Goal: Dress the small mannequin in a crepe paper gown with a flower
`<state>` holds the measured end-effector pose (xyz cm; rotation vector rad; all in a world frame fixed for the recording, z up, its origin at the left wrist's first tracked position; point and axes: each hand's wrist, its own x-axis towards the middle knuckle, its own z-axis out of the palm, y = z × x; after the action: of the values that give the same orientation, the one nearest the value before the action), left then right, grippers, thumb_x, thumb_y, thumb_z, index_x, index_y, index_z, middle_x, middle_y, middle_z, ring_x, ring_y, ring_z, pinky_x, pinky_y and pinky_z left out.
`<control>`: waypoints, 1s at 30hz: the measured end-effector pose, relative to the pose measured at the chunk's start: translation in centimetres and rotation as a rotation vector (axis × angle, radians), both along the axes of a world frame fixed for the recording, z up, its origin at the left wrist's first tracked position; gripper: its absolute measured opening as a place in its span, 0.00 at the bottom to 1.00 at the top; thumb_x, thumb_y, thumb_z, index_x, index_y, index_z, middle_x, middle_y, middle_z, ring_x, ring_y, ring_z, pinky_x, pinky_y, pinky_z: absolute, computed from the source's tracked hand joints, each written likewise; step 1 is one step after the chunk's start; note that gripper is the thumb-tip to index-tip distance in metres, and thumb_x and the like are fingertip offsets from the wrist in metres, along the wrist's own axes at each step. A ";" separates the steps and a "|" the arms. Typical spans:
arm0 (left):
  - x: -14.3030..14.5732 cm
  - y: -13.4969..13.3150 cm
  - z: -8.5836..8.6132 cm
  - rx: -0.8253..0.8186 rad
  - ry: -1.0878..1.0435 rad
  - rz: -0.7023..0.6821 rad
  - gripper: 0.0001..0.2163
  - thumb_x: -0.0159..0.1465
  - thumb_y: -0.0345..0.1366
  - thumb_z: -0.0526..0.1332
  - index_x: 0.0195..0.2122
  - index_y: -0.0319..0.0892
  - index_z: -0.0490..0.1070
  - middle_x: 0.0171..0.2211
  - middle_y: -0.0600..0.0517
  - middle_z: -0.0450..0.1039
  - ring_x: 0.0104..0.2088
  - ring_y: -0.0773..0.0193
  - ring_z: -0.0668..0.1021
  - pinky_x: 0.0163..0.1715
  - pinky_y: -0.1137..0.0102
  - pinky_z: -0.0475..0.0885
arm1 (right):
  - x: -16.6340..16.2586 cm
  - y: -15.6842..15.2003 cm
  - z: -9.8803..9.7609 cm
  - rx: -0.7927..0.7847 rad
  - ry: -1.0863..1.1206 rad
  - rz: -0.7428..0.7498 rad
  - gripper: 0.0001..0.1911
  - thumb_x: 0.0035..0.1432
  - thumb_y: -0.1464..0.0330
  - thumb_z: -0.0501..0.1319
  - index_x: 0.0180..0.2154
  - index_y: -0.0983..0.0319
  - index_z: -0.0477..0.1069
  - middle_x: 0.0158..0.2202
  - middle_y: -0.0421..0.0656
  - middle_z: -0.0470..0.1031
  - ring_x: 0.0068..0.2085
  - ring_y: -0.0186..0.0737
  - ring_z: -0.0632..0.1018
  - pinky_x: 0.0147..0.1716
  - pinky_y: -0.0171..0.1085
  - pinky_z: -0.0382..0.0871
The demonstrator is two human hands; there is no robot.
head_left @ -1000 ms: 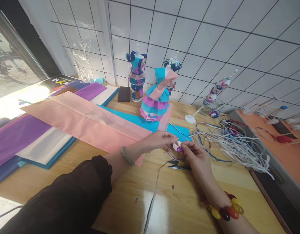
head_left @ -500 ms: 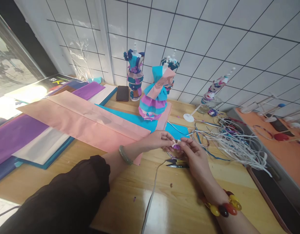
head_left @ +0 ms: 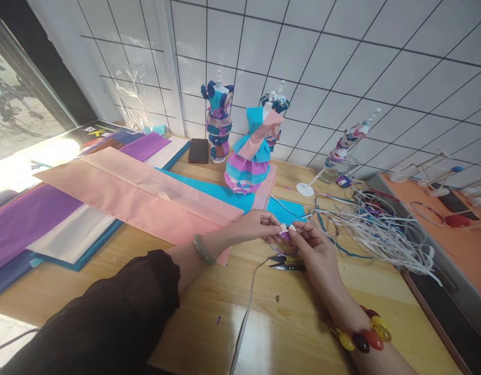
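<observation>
A small pleated bow in purple and cream (head_left: 285,235) is pinched between the fingertips of both hands, above the wooden table. My left hand (head_left: 263,225) holds its left side, fingers closed. My right hand (head_left: 312,242) grips the right side with thumb and fingers. Just below the hands lies a pair of small scissors (head_left: 283,264) with dark blades, partly hidden by my right hand. A thin pale ribbon (head_left: 250,297) runs from near the scissors toward the table's front edge. Behind the hands stands a doll form in a tiered blue, pink and purple dress (head_left: 248,161).
Sheets of peach paper (head_left: 146,195), purple paper (head_left: 37,219) and blue paper (head_left: 209,188) spread across the left and middle. A phone (head_left: 198,151) lies near the tiled wall. More dressed doll forms (head_left: 219,125) stand behind. Tangled white strips (head_left: 392,237) lie at right beside an orange-topped box (head_left: 459,229).
The whole view has shifted slightly, so things sit a little farther right. Both hands keep their pinch on the bow, whose cream ends show a bit more fanned out.
</observation>
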<state>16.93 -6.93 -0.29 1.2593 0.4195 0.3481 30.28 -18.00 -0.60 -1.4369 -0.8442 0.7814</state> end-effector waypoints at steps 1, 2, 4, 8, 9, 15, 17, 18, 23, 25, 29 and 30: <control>0.0 0.0 0.0 0.008 -0.005 0.010 0.19 0.49 0.45 0.68 0.32 0.34 0.69 0.28 0.48 0.74 0.26 0.69 0.76 0.31 0.70 0.72 | -0.1 0.0 0.1 -0.015 -0.002 0.017 0.18 0.44 0.59 0.69 0.37 0.58 0.71 0.32 0.41 0.76 0.32 0.37 0.77 0.30 0.36 0.72; 0.0 0.1 -0.1 0.022 -0.009 0.018 0.18 0.49 0.45 0.67 0.32 0.34 0.69 0.28 0.49 0.74 0.26 0.70 0.76 0.30 0.71 0.72 | -0.3 0.0 0.2 -0.035 -0.004 0.031 0.19 0.43 0.58 0.69 0.38 0.58 0.71 0.32 0.41 0.76 0.32 0.38 0.77 0.29 0.36 0.72; 0.0 0.3 -0.3 0.053 -0.008 0.026 0.18 0.51 0.45 0.66 0.33 0.34 0.70 0.27 0.50 0.73 0.24 0.71 0.75 0.28 0.72 0.71 | -0.6 0.0 0.5 -0.077 -0.004 0.052 0.20 0.42 0.57 0.69 0.38 0.58 0.71 0.31 0.42 0.76 0.31 0.40 0.77 0.28 0.37 0.73; 0.2 0.4 -1.0 0.108 -0.026 -0.008 0.17 0.53 0.45 0.65 0.33 0.34 0.70 0.24 0.50 0.73 0.26 0.69 0.76 0.28 0.72 0.71 | -0.8 -0.1 0.7 -0.112 0.027 0.079 0.20 0.43 0.56 0.69 0.37 0.59 0.73 0.31 0.43 0.78 0.32 0.41 0.78 0.31 0.38 0.74; 0.2 0.4 -1.2 0.121 -0.029 -0.014 0.16 0.53 0.44 0.65 0.33 0.34 0.70 0.25 0.50 0.73 0.26 0.69 0.76 0.28 0.72 0.71 | -0.8 -0.1 0.7 -0.118 0.032 0.081 0.20 0.43 0.56 0.68 0.37 0.59 0.73 0.33 0.44 0.78 0.33 0.41 0.78 0.31 0.39 0.74; 0.5 0.1 -1.7 0.162 0.003 -0.038 0.15 0.54 0.42 0.65 0.35 0.35 0.69 0.27 0.49 0.73 0.27 0.69 0.76 0.28 0.72 0.72 | -0.4 -0.2 0.4 -0.129 0.010 0.071 0.15 0.44 0.56 0.68 0.29 0.60 0.75 0.31 0.42 0.77 0.29 0.38 0.76 0.29 0.37 0.73; 0.5 0.0 -1.8 0.158 -0.037 -0.038 0.16 0.54 0.42 0.65 0.37 0.35 0.68 0.29 0.49 0.73 0.27 0.68 0.76 0.28 0.72 0.72 | -0.4 -0.1 0.5 -0.129 -0.006 0.049 0.15 0.42 0.55 0.68 0.27 0.60 0.74 0.28 0.41 0.77 0.28 0.38 0.75 0.28 0.37 0.72; 0.5 0.0 -1.9 0.164 -0.056 -0.036 0.17 0.53 0.41 0.65 0.39 0.36 0.68 0.29 0.49 0.73 0.28 0.68 0.76 0.28 0.72 0.71 | -0.4 -0.1 0.5 -0.130 -0.015 0.041 0.16 0.42 0.55 0.68 0.27 0.60 0.74 0.27 0.41 0.76 0.27 0.38 0.74 0.27 0.37 0.72; 0.4 -0.1 -1.9 0.217 -0.078 -0.009 0.19 0.52 0.39 0.67 0.43 0.38 0.66 0.29 0.52 0.71 0.31 0.69 0.76 0.31 0.73 0.70 | -0.6 -0.1 0.8 -0.124 -0.007 0.021 0.16 0.41 0.55 0.68 0.26 0.60 0.73 0.25 0.41 0.73 0.27 0.37 0.73 0.27 0.37 0.71; 0.4 -0.1 -1.8 0.211 -0.080 -0.008 0.19 0.52 0.38 0.67 0.43 0.38 0.66 0.29 0.53 0.71 0.31 0.69 0.76 0.31 0.73 0.69 | -0.5 -0.1 0.8 -0.123 0.007 0.018 0.15 0.42 0.55 0.68 0.26 0.60 0.73 0.25 0.40 0.73 0.26 0.38 0.72 0.27 0.37 0.71; 0.4 0.0 -1.7 0.195 -0.079 0.025 0.20 0.52 0.37 0.67 0.44 0.38 0.66 0.28 0.53 0.71 0.29 0.70 0.75 0.30 0.74 0.69 | 0.0 -0.2 0.2 -0.108 -0.006 0.004 0.15 0.43 0.55 0.67 0.27 0.59 0.72 0.24 0.40 0.72 0.25 0.38 0.72 0.27 0.38 0.69; 0.4 0.1 -1.7 0.188 -0.080 0.043 0.20 0.52 0.36 0.67 0.44 0.38 0.66 0.28 0.53 0.71 0.29 0.70 0.75 0.30 0.74 0.69 | 0.2 -0.2 0.1 -0.108 -0.015 -0.001 0.15 0.44 0.55 0.67 0.27 0.59 0.72 0.24 0.39 0.72 0.25 0.38 0.72 0.27 0.38 0.69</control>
<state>17.31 -6.85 -2.00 1.4156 0.3523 0.4816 30.48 -18.16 -0.51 -1.5402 -0.8227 0.8270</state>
